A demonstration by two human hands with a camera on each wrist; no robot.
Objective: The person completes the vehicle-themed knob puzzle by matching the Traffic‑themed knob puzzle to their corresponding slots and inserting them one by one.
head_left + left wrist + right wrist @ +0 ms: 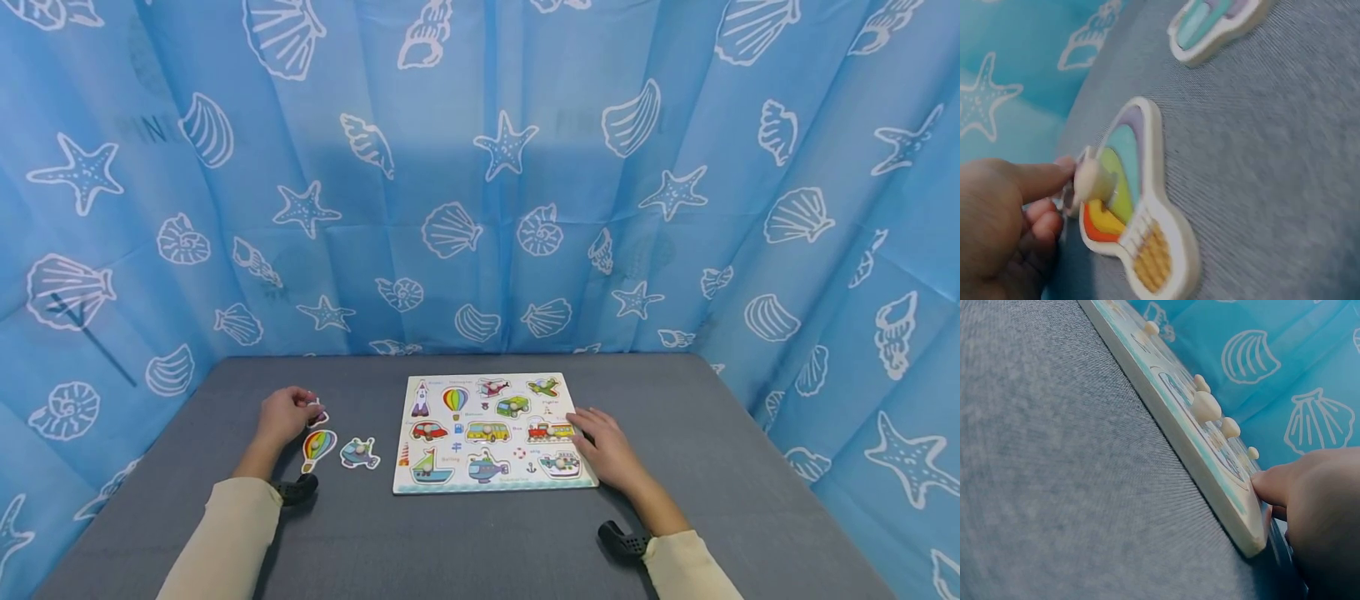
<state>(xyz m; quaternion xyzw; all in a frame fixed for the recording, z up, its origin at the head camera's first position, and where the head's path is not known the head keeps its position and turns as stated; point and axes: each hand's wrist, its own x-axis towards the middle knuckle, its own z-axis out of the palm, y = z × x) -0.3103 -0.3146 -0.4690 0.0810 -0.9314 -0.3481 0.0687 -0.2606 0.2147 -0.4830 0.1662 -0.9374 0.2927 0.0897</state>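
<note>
At 9 o'clock from the puzzle board (525,483): left grip (283,415), fingers drawn in to a narrow pinch, apparently on a small white-edged piece (318,419). Artwork mostly hidden by the fingers, so can't tell which vehicle. Balloon piece (319,446) lies flat on the worktop (375,542) at 6 o'clock from it, very near; submarine piece (361,453) just beside the balloon at its 3 o'clock.

Right grip (611,450) is at the board's 3 o'clock edge, fingers spread loosely, resting on the rim, not wrapped round any piece.

Handling, my read: pieces look like thin painted wood or board, so light, stiff, no give. Not fragile in normal use; paint edges might chip. Smooth faces could slip if pinched flat. Best hold is the knob (1089,178), as on the balloon: thumb and finger either side, lift straight up. Rim is a fallback; it's thick enough to catch a fingertip but sits low on the cloth-like surface. Watch crowding: left fingertips overlap the balloon's knob in the left wrist view, contact unclear; could nudge it.

Board: flat, rigid, heavier than any piece. Hold by the rim at 3 or 9 o'clock, clear of the knobs.
</note>
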